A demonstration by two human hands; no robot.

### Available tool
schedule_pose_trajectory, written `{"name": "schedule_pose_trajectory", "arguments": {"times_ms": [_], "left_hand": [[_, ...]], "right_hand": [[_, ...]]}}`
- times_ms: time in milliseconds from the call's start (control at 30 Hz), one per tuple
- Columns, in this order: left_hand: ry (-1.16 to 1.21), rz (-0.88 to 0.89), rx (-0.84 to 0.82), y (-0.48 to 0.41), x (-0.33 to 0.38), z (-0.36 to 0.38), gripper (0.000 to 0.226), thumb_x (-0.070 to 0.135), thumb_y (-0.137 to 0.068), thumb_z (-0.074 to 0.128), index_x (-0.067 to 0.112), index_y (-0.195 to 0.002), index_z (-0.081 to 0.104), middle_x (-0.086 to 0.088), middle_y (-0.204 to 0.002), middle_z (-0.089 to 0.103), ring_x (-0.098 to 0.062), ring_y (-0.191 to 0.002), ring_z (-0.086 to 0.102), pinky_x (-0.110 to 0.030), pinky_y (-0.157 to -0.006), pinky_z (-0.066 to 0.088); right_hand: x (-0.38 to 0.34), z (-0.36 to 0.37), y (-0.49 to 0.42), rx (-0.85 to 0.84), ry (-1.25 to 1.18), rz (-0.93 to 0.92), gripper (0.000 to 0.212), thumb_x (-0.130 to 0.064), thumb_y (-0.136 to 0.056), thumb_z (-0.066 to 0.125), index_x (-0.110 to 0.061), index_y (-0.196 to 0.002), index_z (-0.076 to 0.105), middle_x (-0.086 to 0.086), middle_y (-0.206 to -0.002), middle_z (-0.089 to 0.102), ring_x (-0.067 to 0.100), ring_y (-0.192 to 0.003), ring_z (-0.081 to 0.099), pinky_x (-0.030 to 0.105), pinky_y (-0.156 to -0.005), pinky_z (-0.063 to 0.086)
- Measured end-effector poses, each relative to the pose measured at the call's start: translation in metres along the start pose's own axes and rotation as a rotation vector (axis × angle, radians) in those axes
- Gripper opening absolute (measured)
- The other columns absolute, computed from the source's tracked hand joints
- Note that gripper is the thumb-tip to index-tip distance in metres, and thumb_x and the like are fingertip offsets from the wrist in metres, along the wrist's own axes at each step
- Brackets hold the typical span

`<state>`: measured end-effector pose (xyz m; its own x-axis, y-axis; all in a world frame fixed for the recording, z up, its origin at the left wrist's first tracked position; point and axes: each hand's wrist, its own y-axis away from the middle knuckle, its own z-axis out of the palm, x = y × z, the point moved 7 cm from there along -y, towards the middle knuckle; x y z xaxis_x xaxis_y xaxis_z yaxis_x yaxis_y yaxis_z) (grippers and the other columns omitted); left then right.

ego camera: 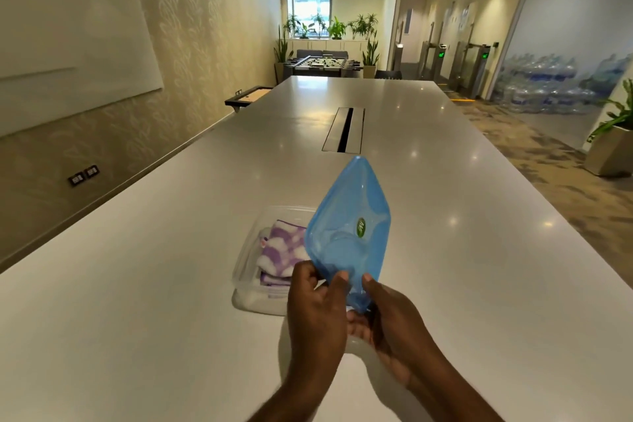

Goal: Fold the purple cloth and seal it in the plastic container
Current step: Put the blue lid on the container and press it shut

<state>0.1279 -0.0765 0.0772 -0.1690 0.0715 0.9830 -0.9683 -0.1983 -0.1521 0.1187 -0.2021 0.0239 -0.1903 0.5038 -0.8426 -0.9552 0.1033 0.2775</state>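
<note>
Both hands pinch the near corner of the blue lid (pixel 349 226), holding it up off the table and tilted, its far corner pointing away over the tabletop. The left hand (pixel 317 312) has its thumb on the lid's upper face and its fingers curled behind the edge; the right hand (pixel 394 322) grips the same corner from the other side, thumb on top, fingers underneath. A small green sticker sits near the lid's middle.

Just behind and below the lid, the clear plastic container (pixel 250 271) stands open on the white table (pixel 137 284), close to the near edge and about midway along it. The purple cloth (pixel 282 250) lies inside, folded into a neat stack, partly hidden by the lid.

The folding and the packing look done. What remains, as I judge it, is to lower the lid flat over the container, line up its corners with the rim, and press it down all round until it seals.
</note>
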Motion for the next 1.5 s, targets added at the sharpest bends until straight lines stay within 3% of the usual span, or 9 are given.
{"name": "schedule_pose_trajectory", "arguments": {"times_ms": [100, 200, 367, 533, 633, 1000, 1233, 1400, 1500], "left_hand": [[-0.02, 0.042, 0.042, -0.012, 0.009, -0.027, 0.025, 0.017, -0.081, 0.07, 0.02, -0.104, 0.061, 0.006, -0.095, 0.072, -0.007, -0.082, 0.071, -0.031, -0.07, 0.059], [-0.282, 0.234, 0.134, -0.027, 0.031, -0.064, 0.03, 0.046, -0.083, 0.058, 0.023, -0.101, 0.066, 0.011, -0.086, 0.07, -0.003, -0.077, 0.067, -0.022, -0.066, 0.054], [-0.686, 0.307, 0.159, -0.048, 0.028, -0.097, 0.043, 0.043, -0.092, 0.039, 0.01, -0.097, 0.066, -0.008, -0.096, 0.067, -0.03, -0.09, 0.058, -0.043, -0.078, 0.049], [-0.773, 0.24, 0.172, -0.055, 0.004, -0.11, 0.037, 0.03, -0.096, 0.04, 0.005, -0.101, 0.066, -0.012, -0.105, 0.066, -0.035, -0.099, 0.057, -0.047, -0.083, 0.049], [-0.755, 0.2, 0.161, -0.058, -0.008, -0.115, 0.037, 0.028, -0.096, 0.04, 0.003, -0.102, 0.066, -0.013, -0.106, 0.066, -0.034, -0.1, 0.058, -0.046, -0.085, 0.049], [-0.722, 0.083, 0.117, -0.063, -0.033, -0.118, 0.043, 0.041, -0.096, 0.037, 0.01, -0.107, 0.065, -0.009, -0.102, 0.069, -0.027, -0.094, 0.063, -0.031, -0.075, 0.048], [-0.611, -0.017, 0.174, -0.07, -0.041, -0.122, 0.027, 0.036, -0.093, 0.049, 0.018, -0.106, 0.065, 0.001, -0.095, 0.069, -0.019, -0.082, 0.059, -0.026, -0.067, 0.04], [-0.571, -0.04, 0.192, -0.073, -0.044, -0.125, 0.024, 0.032, -0.092, 0.054, 0.016, -0.106, 0.066, -0.003, -0.096, 0.069, -0.018, -0.081, 0.057, -0.026, -0.07, 0.039], [-0.502, -0.092, 0.147, -0.076, -0.05, -0.126, 0.028, 0.035, -0.09, 0.057, 0.018, -0.111, 0.062, -0.005, -0.096, 0.069, -0.025, -0.083, 0.065, -0.034, -0.072, 0.05]], "right_hand": [[-0.02, 0.007, -0.008, 0.052, 0.208, -0.173, 0.031, -0.028, -0.093, 0.059, 0.003, -0.096, 0.064, 0.009, -0.065, 0.058, 0.017, -0.05, 0.054, 0.031, -0.049, 0.05], [-0.03, 0.024, -0.014, -0.002, 0.339, -0.24, 0.031, -0.029, -0.093, 0.059, 0.002, -0.092, 0.064, 0.003, -0.058, 0.053, 0.016, -0.048, 0.05, 0.029, -0.046, 0.047], [-0.028, 0.048, -0.02, 0.034, 0.682, -0.293, 0.028, -0.04, -0.092, 0.058, -0.013, -0.085, 0.062, -0.001, -0.05, 0.06, 0.014, -0.042, 0.056, 0.024, -0.043, 0.046], [-0.02, 0.058, -0.029, 0.135, 0.953, -0.362, 0.03, -0.044, -0.092, 0.054, -0.016, -0.092, 0.062, 0.003, -0.076, 0.067, 0.02, -0.065, 0.065, 0.034, -0.055, 0.053], [-0.013, 0.06, -0.034, 0.176, 1.05, -0.391, 0.031, -0.047, -0.093, 0.049, -0.018, -0.095, 0.061, -0.003, -0.087, 0.065, 0.011, -0.072, 0.06, 0.021, -0.053, 0.04], [0.005, 0.046, -0.044, 0.219, 1.141, -0.364, 0.039, -0.05, -0.095, 0.043, -0.018, -0.103, 0.064, -0.001, -0.087, 0.066, 0.018, -0.076, 0.061, 0.022, -0.053, 0.037], [0.002, 0.043, -0.05, 0.208, 1.133, -0.4, 0.036, -0.042, -0.099, 0.041, -0.014, -0.092, 0.063, -0.002, -0.075, 0.061, 0.006, -0.063, 0.052, 0.015, -0.049, 0.037], [0.006, 0.038, -0.059, 0.206, 0.994, -0.373, 0.032, -0.038, -0.099, 0.044, -0.014, -0.102, 0.065, 0.003, -0.091, 0.069, 0.012, -0.069, 0.058, 0.013, -0.053, 0.038], [0.009, 0.031, -0.066, 0.222, 0.821, -0.296, 0.032, -0.041, -0.096, 0.051, -0.015, -0.108, 0.064, 0.008, -0.095, 0.07, 0.011, -0.06, 0.052, 0.025, -0.056, 0.04]]}}
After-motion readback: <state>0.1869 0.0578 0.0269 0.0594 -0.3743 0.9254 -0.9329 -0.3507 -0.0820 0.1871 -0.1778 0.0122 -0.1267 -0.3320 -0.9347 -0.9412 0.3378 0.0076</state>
